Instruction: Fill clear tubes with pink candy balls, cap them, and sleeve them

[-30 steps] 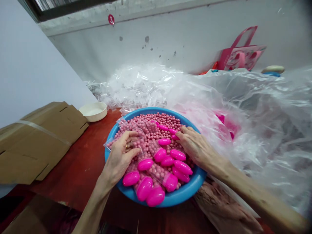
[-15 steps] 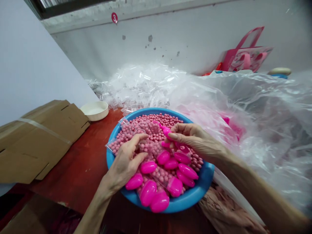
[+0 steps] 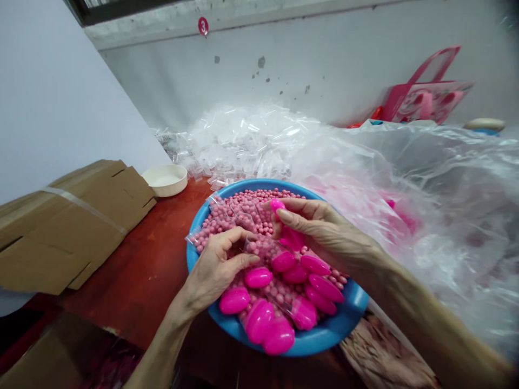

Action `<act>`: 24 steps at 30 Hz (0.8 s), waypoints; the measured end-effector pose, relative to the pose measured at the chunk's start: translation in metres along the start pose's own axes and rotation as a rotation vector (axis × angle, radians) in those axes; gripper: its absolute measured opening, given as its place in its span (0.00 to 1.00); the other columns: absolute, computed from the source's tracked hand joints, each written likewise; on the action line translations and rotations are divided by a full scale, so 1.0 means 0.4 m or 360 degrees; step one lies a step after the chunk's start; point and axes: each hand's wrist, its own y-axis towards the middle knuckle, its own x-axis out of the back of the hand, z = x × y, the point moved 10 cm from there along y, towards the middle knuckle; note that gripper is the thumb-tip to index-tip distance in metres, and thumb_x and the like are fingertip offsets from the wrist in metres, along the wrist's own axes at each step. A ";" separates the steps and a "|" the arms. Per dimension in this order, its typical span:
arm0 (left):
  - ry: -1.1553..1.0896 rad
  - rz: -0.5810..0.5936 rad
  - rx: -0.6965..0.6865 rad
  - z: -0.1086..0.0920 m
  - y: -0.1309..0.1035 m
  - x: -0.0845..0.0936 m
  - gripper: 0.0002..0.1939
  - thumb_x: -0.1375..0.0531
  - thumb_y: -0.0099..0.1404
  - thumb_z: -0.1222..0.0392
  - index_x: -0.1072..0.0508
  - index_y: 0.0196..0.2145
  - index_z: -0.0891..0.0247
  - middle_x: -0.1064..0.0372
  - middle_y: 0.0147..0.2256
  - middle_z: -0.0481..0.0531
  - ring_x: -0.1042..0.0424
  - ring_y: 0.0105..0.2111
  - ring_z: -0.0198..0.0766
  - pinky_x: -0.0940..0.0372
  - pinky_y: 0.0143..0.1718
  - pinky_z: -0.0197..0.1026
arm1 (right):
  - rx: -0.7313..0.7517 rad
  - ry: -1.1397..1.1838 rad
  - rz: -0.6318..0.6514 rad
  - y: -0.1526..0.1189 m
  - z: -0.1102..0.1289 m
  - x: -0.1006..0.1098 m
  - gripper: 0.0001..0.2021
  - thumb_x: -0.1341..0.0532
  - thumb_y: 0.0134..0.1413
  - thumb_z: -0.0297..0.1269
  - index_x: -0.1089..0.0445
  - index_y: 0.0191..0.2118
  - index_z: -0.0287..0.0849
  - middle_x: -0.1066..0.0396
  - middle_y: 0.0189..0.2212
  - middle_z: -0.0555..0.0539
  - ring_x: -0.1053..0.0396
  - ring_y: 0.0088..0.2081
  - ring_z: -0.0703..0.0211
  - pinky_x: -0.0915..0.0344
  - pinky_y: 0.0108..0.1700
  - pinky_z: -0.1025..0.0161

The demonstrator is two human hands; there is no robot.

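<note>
**Over the blue basin: capsule in the right hand, bead packet under the left**

Over the blue basin [image 3: 324, 340] on the red-brown table [image 3: 133, 270], your right hand [image 3: 324, 232] is curled shut around a bright pink capsule [image 3: 284, 229]; one rounded end shows above the thumb and forefinger, the rest sits inside the grip. Your left hand [image 3: 214, 265] is half closed, fingertips pinching the edge of a small clear packet [image 3: 259, 248] filled with pink beads [image 3: 243, 210], which lies on the loose bead pile. More pink capsules [image 3: 259, 319] lie heaped at the near side of the basin, some apparently inside packets.

Judged step: pairing a capsule with a bead packet, capsule picked up but not yet inserted. The next move seems to call for the left fingers to spread the packet mouth wide and hold it steady while the right hand brings the capsule end-first to the opening. The film looks slippery; beads could spill if the packet tips.

Writing: a red round sticker [image 3: 203, 26] on the wall reads "3". The pink carrier bag [image 3: 421, 97] at the back carries print, too small to read. No brand legible on the flattened cardboard [image 3: 73, 216], the clear plastic sheeting [image 3: 405, 178] or the cream bowl [image 3: 166, 180].
</note>
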 end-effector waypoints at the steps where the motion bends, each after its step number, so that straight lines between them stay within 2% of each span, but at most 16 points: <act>1: 0.0011 -0.0003 -0.0010 -0.002 0.000 0.000 0.08 0.37 0.56 0.65 0.27 0.36 0.62 0.33 0.29 0.45 0.34 0.30 0.34 0.39 0.31 0.36 | -0.0014 0.0110 -0.0049 0.005 0.003 -0.001 0.06 0.35 0.48 0.38 0.30 0.32 0.43 0.30 0.25 0.54 0.32 0.27 0.65 0.33 0.31 0.67; 5: 0.0020 0.0026 -0.0026 -0.006 0.003 -0.004 0.07 0.38 0.57 0.66 0.26 0.36 0.62 0.32 0.29 0.45 0.34 0.30 0.35 0.38 0.32 0.37 | -0.0053 0.0521 -0.0239 0.022 -0.008 -0.009 0.08 0.34 0.44 0.31 0.35 0.27 0.43 0.27 0.27 0.53 0.27 0.32 0.64 0.30 0.40 0.65; 7: -0.0045 0.0034 -0.0019 -0.003 0.004 -0.004 0.05 0.37 0.57 0.66 0.26 0.34 0.62 0.32 0.29 0.45 0.34 0.30 0.34 0.38 0.33 0.36 | -0.0042 0.0608 -0.0220 0.027 -0.020 -0.029 0.08 0.34 0.45 0.30 0.36 0.25 0.43 0.26 0.28 0.52 0.26 0.35 0.64 0.31 0.44 0.65; 10: -0.0222 -0.0005 -0.0004 0.001 0.004 0.005 0.06 0.37 0.56 0.67 0.26 0.34 0.62 0.33 0.28 0.44 0.34 0.29 0.33 0.38 0.32 0.35 | 0.0008 0.0588 -0.0143 0.023 -0.031 -0.053 0.09 0.33 0.43 0.28 0.35 0.25 0.43 0.27 0.27 0.53 0.25 0.38 0.62 0.31 0.46 0.64; 13: -0.0365 -0.0040 -0.0003 -0.004 0.003 0.013 0.10 0.37 0.56 0.69 0.25 0.37 0.61 0.30 0.30 0.44 0.33 0.32 0.34 0.36 0.35 0.35 | 0.0121 0.0274 -0.0121 0.006 -0.010 -0.055 0.08 0.31 0.43 0.30 0.32 0.29 0.43 0.28 0.29 0.54 0.26 0.37 0.63 0.32 0.43 0.66; 17: -0.0463 -0.0012 0.0016 -0.010 0.001 0.008 0.08 0.37 0.56 0.69 0.25 0.36 0.63 0.29 0.29 0.45 0.31 0.32 0.34 0.35 0.35 0.34 | 0.0287 -0.0369 -0.0101 -0.022 0.037 -0.060 0.05 0.35 0.50 0.34 0.28 0.35 0.43 0.27 0.31 0.51 0.29 0.33 0.63 0.32 0.36 0.65; 20: -0.0481 0.0002 0.0022 -0.009 -0.001 0.007 0.07 0.36 0.57 0.68 0.25 0.36 0.62 0.29 0.30 0.45 0.31 0.32 0.32 0.36 0.34 0.32 | 0.0490 -0.0634 -0.0154 -0.040 0.068 -0.062 0.03 0.37 0.51 0.31 0.27 0.34 0.43 0.26 0.31 0.50 0.29 0.33 0.61 0.31 0.37 0.63; 24: -0.0339 0.0015 -0.0031 -0.014 -0.001 0.008 0.04 0.37 0.58 0.67 0.25 0.34 0.63 0.31 0.29 0.44 0.33 0.31 0.32 0.38 0.33 0.32 | 0.0831 -0.0880 -0.0140 -0.063 0.098 -0.077 0.06 0.37 0.52 0.26 0.25 0.33 0.43 0.25 0.32 0.49 0.28 0.35 0.61 0.30 0.38 0.62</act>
